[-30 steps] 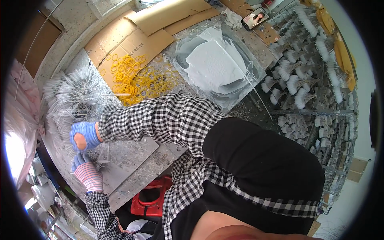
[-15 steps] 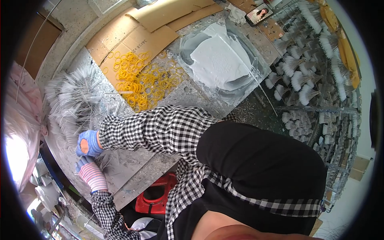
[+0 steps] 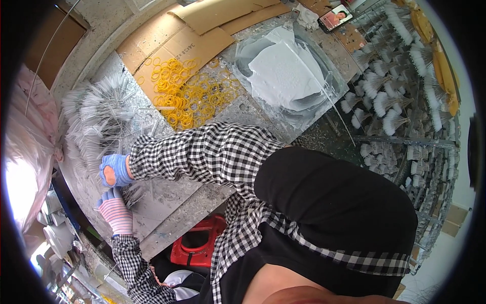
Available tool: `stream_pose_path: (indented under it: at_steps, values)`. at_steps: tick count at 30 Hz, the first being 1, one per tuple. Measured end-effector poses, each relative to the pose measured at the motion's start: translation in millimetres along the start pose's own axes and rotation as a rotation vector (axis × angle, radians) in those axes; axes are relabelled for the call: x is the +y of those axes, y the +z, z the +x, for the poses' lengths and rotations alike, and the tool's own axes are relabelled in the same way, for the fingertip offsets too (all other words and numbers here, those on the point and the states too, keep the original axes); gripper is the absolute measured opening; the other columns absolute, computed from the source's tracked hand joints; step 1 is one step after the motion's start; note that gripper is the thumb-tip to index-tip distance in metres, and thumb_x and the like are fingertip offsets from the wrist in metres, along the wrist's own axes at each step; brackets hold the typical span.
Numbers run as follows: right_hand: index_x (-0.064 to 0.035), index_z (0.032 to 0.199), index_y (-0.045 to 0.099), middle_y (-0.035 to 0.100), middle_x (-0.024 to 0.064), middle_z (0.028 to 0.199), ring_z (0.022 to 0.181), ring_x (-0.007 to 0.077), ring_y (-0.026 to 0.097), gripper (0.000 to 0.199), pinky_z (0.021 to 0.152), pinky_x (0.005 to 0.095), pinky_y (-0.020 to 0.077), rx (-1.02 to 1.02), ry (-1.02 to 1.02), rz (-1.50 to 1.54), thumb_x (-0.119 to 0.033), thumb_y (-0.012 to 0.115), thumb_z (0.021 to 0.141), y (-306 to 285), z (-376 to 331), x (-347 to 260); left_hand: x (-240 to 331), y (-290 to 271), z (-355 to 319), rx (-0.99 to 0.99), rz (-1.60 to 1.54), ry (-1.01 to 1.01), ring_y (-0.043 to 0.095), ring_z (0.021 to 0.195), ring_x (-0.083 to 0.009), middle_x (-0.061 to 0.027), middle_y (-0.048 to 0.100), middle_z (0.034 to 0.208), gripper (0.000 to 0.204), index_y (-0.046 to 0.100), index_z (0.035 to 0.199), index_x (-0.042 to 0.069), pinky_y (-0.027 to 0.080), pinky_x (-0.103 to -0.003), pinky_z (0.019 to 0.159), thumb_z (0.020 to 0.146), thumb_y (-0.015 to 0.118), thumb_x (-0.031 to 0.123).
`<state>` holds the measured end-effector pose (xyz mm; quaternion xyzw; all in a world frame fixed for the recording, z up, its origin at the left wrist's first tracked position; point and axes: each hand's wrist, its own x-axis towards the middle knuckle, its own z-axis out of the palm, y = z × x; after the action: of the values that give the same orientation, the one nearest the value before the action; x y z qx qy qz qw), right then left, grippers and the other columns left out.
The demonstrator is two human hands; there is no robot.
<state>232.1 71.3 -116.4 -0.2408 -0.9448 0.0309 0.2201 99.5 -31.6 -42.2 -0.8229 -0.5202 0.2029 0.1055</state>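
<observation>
In the head view, at the left edge of the grey bench (image 3: 167, 202), the right hand (image 3: 115, 169) in a worn blue glove curls its grip, pinching thin white bristle sticks (image 3: 98, 119) from the fanned pile just beyond it. The left hand (image 3: 115, 213), in a striped glove, lies just near of it, grip loosely spread. Gathering well likely means keeping the ends level. Yellow rubber bands (image 3: 185, 93) lie farther right.

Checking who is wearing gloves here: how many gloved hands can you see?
2: a blue-gloved hand beside the pile of thin grey sticks, and a striped-gloved hand just below it. Others may be hidden.
</observation>
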Motion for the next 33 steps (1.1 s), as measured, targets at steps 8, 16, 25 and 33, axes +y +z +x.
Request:
stream_pose_path:
  at_steps: [8,16,25,33]
  values:
    - [-0.0223,0.098,0.07,0.07,0.0054,0.092,0.096,0.0284,0.066,0.018,0.076,0.0428,0.054,0.003,-0.064,0.161,-0.03,0.06,0.085,1,-14,9,8,4,-14,0.192,0.024,0.088,0.053,0.124,-0.0315,-0.0109,0.061,0.128,0.06,0.061,0.121,0.008,0.039,-0.049,0.103,0.064,0.077,0.015]
    - [-0.0159,0.088,0.074,0.072,0.009,0.095,0.097,0.0292,0.065,0.024,0.082,0.0414,0.0518,0.029,0.008,0.101,-0.035,0.062,0.084,17,-5,0,-1,19,-16,0.18,0.021,0.167,0.056,0.122,-0.0313,-0.0114,0.064,0.125,0.052,0.061,0.114,0.005,0.041,-0.05,0.098,0.065,0.075,0.013]
    - [-0.0134,0.087,0.077,0.073,0.0137,0.094,0.096,0.0331,0.066,0.028,0.088,0.044,0.0493,-0.04,0.032,0.152,-0.036,0.062,0.082,28,-5,1,1,7,-10,0.282,-0.024,0.321,0.058,0.119,-0.0307,-0.0108,0.066,0.118,0.043,0.062,0.108,0.006,0.041,-0.049,0.095,0.066,0.071,0.012]
    - [-0.0168,0.082,0.075,0.072,0.0092,0.084,0.096,0.0325,0.065,0.021,0.085,0.0467,0.0489,-0.083,0.157,0.084,-0.034,0.063,0.078,-14,-20,-12,4,22,-28,0.348,-0.05,0.3,0.059,0.116,-0.0317,-0.0121,0.065,0.117,0.041,0.06,0.107,0.006,0.042,-0.049,0.095,0.07,0.069,0.018]
